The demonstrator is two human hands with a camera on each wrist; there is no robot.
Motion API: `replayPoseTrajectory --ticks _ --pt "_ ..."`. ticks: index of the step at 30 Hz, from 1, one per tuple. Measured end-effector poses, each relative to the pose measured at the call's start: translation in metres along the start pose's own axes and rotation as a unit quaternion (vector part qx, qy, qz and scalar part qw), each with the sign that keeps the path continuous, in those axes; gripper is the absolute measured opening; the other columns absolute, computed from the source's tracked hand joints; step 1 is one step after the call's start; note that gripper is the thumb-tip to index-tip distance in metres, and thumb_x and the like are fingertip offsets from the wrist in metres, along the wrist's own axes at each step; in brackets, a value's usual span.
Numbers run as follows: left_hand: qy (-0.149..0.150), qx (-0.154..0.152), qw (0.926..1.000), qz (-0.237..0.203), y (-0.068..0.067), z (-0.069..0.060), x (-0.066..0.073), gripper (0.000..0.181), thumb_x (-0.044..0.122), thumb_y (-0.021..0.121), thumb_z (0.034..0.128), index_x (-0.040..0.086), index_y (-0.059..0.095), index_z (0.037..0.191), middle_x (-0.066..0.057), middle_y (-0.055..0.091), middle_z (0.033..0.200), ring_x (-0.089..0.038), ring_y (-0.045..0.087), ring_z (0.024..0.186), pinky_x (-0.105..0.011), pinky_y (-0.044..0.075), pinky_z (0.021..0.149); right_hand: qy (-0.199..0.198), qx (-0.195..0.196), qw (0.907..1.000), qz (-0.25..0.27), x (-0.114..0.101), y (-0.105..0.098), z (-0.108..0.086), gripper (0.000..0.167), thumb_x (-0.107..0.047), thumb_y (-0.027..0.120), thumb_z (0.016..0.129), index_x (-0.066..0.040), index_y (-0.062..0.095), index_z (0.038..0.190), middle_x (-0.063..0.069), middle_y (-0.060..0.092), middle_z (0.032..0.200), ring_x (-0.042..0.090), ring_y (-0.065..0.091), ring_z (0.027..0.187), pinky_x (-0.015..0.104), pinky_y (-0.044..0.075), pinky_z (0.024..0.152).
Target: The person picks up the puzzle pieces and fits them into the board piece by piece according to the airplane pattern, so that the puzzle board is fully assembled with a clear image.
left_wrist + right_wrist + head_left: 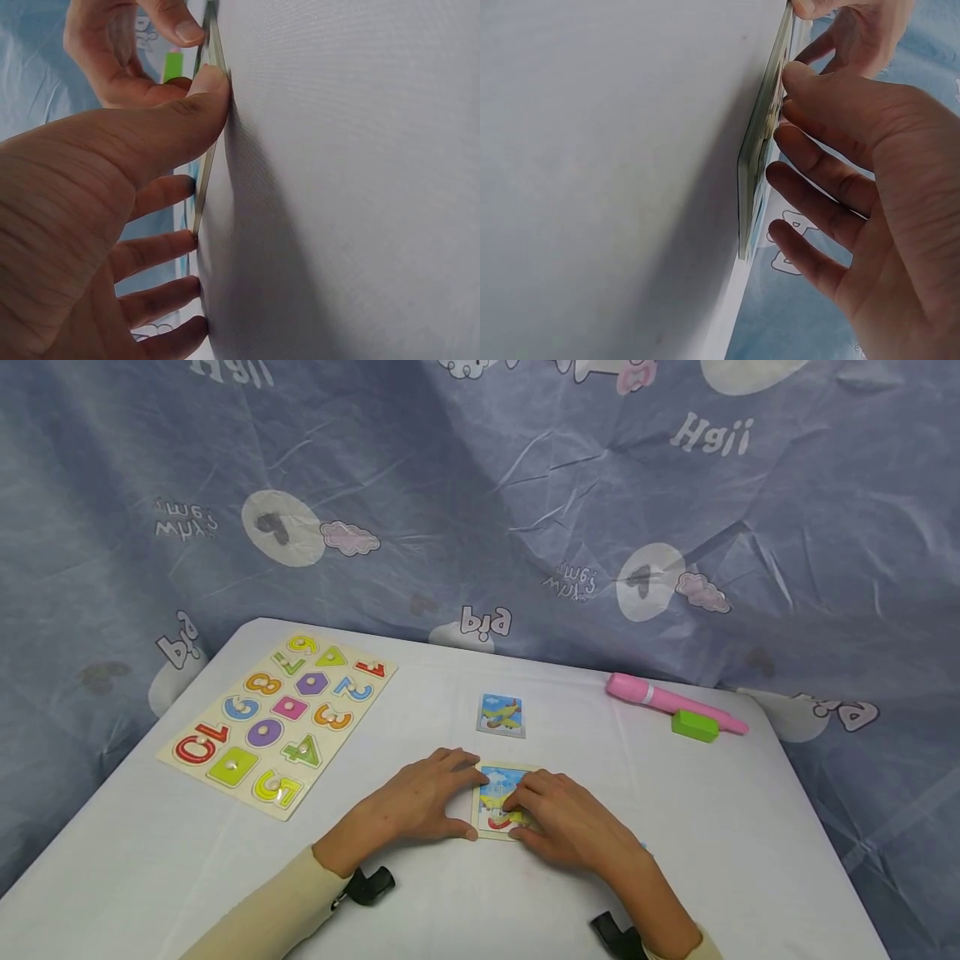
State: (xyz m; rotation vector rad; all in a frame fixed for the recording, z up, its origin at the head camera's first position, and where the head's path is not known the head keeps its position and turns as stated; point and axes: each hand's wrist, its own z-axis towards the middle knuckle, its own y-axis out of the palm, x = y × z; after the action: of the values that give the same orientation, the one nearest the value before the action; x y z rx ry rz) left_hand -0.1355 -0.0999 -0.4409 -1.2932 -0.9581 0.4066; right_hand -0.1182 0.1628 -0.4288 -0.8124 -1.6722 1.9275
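Note:
A small picture puzzle [497, 781] with a pale wooden border lies on the white table between both hands; it shows blue sky, yellow and red shapes. My left hand [423, 797] rests at its left side, thumb at the near left corner and fingertips along the edge. Over its right part is my right hand [570, 822], fingertips touching the picture surface and thumb near the lower border. That hand hides the puzzle's right side. In the right wrist view the puzzle's edge [754, 154] appears, with loosely bent fingers beside it. Farther back lies an airplane picture card [501, 716].
A number and shape board [281, 722] lies at the left of the table. At the back right is a pink pen-like stick [667, 699] with a green block [695, 726] against it. A patterned blue cloth [450, 510] hangs behind the table.

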Motion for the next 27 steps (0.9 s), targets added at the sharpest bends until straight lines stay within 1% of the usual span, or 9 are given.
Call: replayPoseTrajectory --ticks 4,8,13,15,19,22,25,27 --pt "-0.002 -0.005 1.0000 0.003 0.000 0.001 0.001 0.073 0.054 0.089 0.0852 0.023 0.067 0.147 -0.005 0.053 0.160 -0.028 0.046 0.149 -0.050 0.052 0.111 0.014 -0.007 0.9999 0.002 0.001 -0.002 -0.003 0.028 -0.032 0.086 0.092 -0.020 0.079 0.116 -0.008 0.067 0.111 0.016 0.065 0.111 0.043 0.054 0.102" --pt "-0.002 -0.004 1.0000 0.006 0.001 0.002 0.001 0.073 0.055 0.089 0.0849 0.023 0.067 0.147 -0.005 0.053 0.160 -0.027 0.047 0.147 -0.048 0.054 0.109 0.032 -0.014 0.9994 0.008 0.002 -0.003 -0.008 0.027 -0.034 0.085 0.093 -0.021 0.079 0.117 -0.009 0.067 0.113 0.015 0.065 0.113 0.043 0.053 0.103" --pt "0.001 0.002 1.0000 0.006 0.002 0.001 0.000 0.073 0.054 0.090 0.0841 0.022 0.067 0.146 -0.006 0.051 0.161 -0.027 0.048 0.146 -0.047 0.056 0.105 0.028 0.001 0.9996 0.003 0.006 -0.005 -0.016 0.026 -0.032 0.086 0.093 -0.022 0.079 0.115 -0.010 0.067 0.111 0.014 0.064 0.107 0.041 0.054 0.100" --pt "0.000 0.002 1.0000 -0.001 0.002 0.001 0.001 0.072 0.053 0.091 0.0842 0.023 0.067 0.145 -0.006 0.050 0.161 -0.028 0.048 0.146 -0.049 0.057 0.102 0.026 0.006 0.9996 0.003 0.007 -0.005 -0.019 0.026 -0.032 0.086 0.092 -0.022 0.078 0.115 -0.010 0.067 0.112 0.013 0.064 0.107 0.041 0.054 0.098" --pt "0.005 -0.003 0.9999 -0.010 0.001 0.000 0.002 0.068 0.050 0.090 0.0857 0.030 0.066 0.146 -0.006 0.047 0.163 -0.030 0.045 0.148 -0.055 0.057 0.099 0.032 0.005 0.9995 0.005 0.010 -0.007 -0.024 0.026 -0.031 0.086 0.093 -0.022 0.077 0.116 -0.010 0.068 0.113 0.014 0.065 0.109 0.042 0.055 0.098" --pt "0.020 -0.011 0.9996 -0.014 0.000 -0.001 0.003 0.062 0.045 0.088 0.0877 0.034 0.067 0.145 -0.010 0.046 0.164 -0.037 0.042 0.151 -0.059 0.054 0.104 0.038 0.005 0.9993 0.007 0.012 -0.007 -0.027 0.026 -0.031 0.086 0.093 -0.022 0.078 0.116 -0.009 0.068 0.114 0.014 0.065 0.110 0.042 0.055 0.099" --pt "0.034 -0.020 0.9990 -0.023 0.000 -0.001 0.005 0.056 0.040 0.087 0.0900 0.035 0.070 0.143 -0.015 0.044 0.165 -0.046 0.037 0.154 -0.062 0.046 0.114 0.045 0.007 0.9989 0.011 0.013 -0.008 -0.031 0.025 -0.030 0.086 0.093 -0.022 0.078 0.115 -0.010 0.068 0.114 0.014 0.065 0.110 0.042 0.055 0.098" --pt "0.033 -0.026 0.9988 -0.026 -0.001 -0.002 0.006 0.053 0.038 0.086 0.0909 0.036 0.072 0.142 -0.017 0.043 0.167 -0.050 0.033 0.156 -0.064 0.042 0.117 0.049 0.009 0.9987 0.012 0.014 -0.009 -0.034 0.025 -0.029 0.086 0.093 -0.022 0.078 0.115 -0.010 0.068 0.114 0.013 0.065 0.109 0.042 0.056 0.097"
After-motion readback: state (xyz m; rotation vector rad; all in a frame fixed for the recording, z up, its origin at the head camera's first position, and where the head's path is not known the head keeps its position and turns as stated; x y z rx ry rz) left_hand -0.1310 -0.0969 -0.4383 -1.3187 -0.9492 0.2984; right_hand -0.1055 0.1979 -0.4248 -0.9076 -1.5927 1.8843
